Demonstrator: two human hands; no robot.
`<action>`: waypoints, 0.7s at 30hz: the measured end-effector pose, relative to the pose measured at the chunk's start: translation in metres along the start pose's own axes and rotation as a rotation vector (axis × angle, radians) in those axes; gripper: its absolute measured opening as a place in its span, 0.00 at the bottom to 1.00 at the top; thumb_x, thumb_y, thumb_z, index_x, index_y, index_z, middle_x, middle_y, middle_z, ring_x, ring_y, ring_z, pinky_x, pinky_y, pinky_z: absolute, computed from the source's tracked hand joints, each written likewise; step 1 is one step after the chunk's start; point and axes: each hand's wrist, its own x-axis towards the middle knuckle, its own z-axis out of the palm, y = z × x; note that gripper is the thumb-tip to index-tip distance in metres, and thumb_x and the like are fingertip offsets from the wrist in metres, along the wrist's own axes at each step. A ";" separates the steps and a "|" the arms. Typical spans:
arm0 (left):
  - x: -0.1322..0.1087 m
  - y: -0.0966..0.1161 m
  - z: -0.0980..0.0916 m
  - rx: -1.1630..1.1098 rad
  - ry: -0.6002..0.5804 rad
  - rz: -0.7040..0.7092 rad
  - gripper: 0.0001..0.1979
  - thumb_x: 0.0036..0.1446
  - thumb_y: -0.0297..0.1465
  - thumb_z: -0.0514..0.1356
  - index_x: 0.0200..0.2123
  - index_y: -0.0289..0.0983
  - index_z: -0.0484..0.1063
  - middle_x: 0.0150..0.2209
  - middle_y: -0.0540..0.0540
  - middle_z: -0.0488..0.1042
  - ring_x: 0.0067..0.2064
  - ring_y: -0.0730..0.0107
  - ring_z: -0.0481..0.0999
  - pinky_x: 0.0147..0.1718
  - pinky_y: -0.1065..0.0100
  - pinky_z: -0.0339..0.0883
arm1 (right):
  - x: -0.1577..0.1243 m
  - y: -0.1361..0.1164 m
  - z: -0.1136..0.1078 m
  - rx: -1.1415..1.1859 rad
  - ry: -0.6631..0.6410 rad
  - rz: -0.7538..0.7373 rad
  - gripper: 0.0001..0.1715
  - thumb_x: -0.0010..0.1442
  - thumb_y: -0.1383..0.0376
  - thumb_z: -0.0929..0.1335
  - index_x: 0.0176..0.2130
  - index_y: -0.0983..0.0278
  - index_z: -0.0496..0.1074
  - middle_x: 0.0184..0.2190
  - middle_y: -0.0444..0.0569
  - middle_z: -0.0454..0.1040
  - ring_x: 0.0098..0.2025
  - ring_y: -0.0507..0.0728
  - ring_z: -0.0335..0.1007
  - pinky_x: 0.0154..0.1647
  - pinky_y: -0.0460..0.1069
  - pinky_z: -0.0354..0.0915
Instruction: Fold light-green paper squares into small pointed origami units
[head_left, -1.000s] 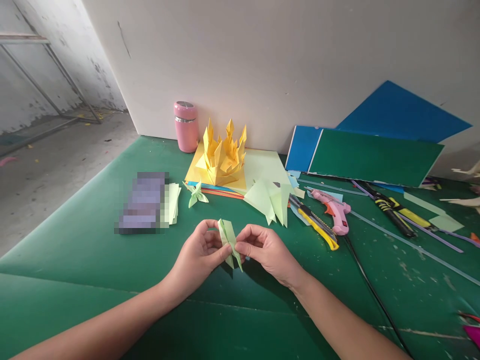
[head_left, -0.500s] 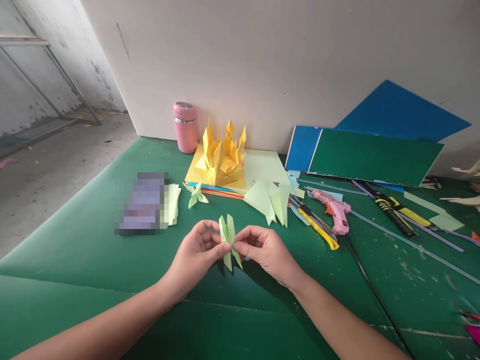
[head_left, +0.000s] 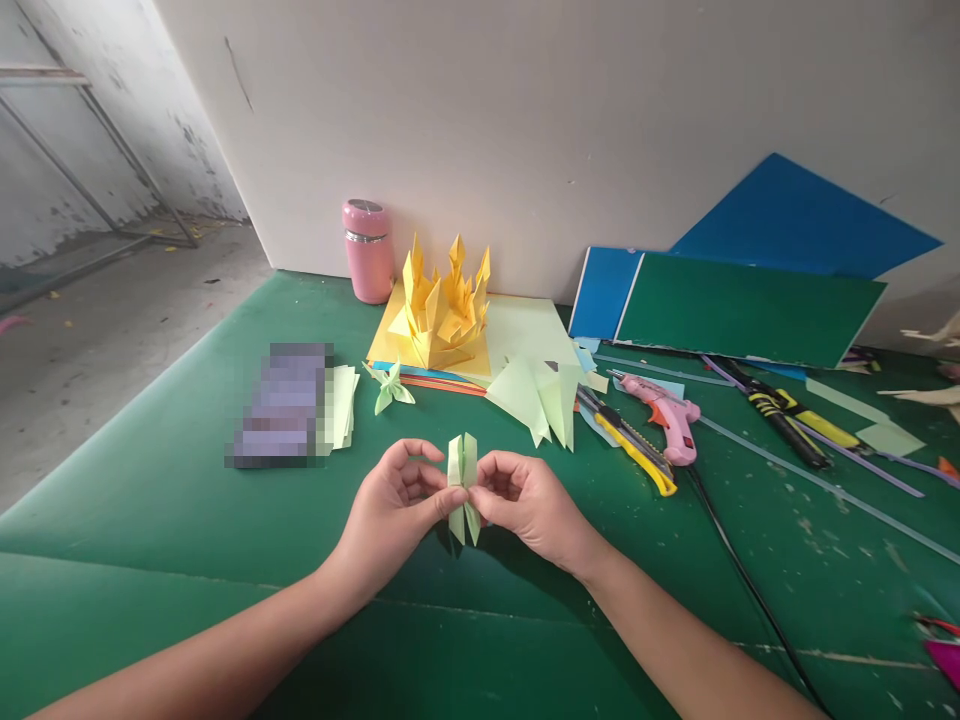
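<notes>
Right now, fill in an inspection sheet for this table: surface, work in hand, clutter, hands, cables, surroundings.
Surface: green tabletop, pale marks at right.
Work in hand: folded light-green paper, pinched between both hands.
Clutter: pink glue gun beside yellow cutter; pink bottle; folded yellow crown.
Hands: left hand and right hand both grip the paper.
Cables: black cord runs from the glue gun toward the picture's bottom edge.
Surroundings: pale upright panel behind; metal frame and scrap-littered floor at left.

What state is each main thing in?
Left grip: pinching folded paper
Right grip: pinching it too
Folded paper: held, gap down middle
Flower: folded, lying
Crown: standing on sheets
Bottle: upright, lid on
Cutter: lying, blade unclear
Glue gun: on its side
Boards: leaning on wall
</notes>
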 end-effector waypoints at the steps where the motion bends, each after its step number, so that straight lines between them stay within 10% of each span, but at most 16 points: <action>1: 0.000 0.000 0.000 0.002 -0.002 -0.003 0.21 0.38 0.33 0.71 0.33 0.38 0.64 0.21 0.55 0.73 0.24 0.74 0.73 0.26 0.73 0.66 | 0.000 0.000 0.000 -0.014 -0.004 -0.011 0.19 0.42 0.59 0.76 0.22 0.64 0.64 0.18 0.36 0.61 0.21 0.46 0.56 0.23 0.43 0.58; 21: -0.001 0.001 0.005 -0.121 0.110 0.074 0.22 0.39 0.31 0.71 0.32 0.40 0.60 0.23 0.58 0.70 0.26 0.78 0.72 0.27 0.75 0.66 | -0.003 0.000 0.005 -0.148 -0.073 -0.036 0.23 0.49 0.48 0.72 0.23 0.63 0.65 0.19 0.40 0.67 0.22 0.49 0.61 0.25 0.45 0.59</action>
